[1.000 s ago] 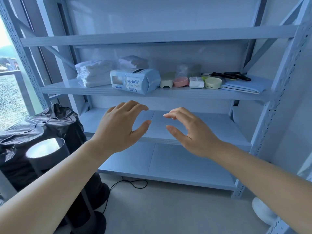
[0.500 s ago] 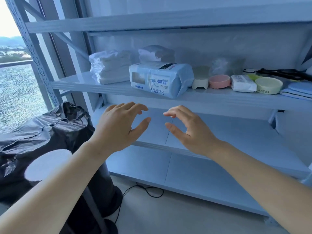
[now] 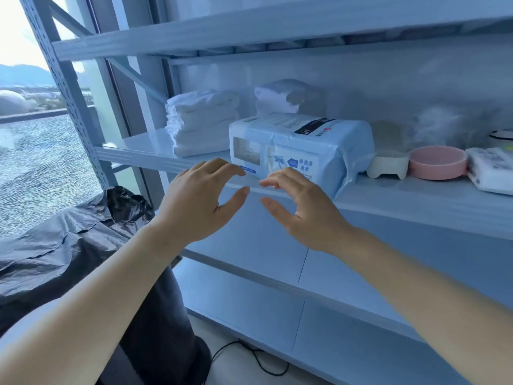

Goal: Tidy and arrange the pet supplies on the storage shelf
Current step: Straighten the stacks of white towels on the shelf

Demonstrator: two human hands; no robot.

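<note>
A light blue plastic pack of pet pads [image 3: 302, 148] lies on the middle board of the grey metal shelf [image 3: 416, 198]. Left of it sits a stack of white folded pads [image 3: 202, 123], and behind it another white bundle [image 3: 286, 97]. To the right stand a white bowl on feet [image 3: 388, 165], a pink bowl [image 3: 438, 162] and a white wipes packet [image 3: 491, 173]. My left hand [image 3: 200, 201] and my right hand [image 3: 302, 209] hover just in front of the blue pack, fingers spread and relaxed, holding nothing.
A black plastic bag [image 3: 69, 237] covers a bin at the lower left beside the window. Two lower shelf boards [image 3: 347, 273] lie below the hands. A black cable [image 3: 249, 354] runs on the floor under the shelf.
The view has come closer to the shelf and turned left. Both hands have risen toward the front of the blue pack, still spread and holding nothing.
</note>
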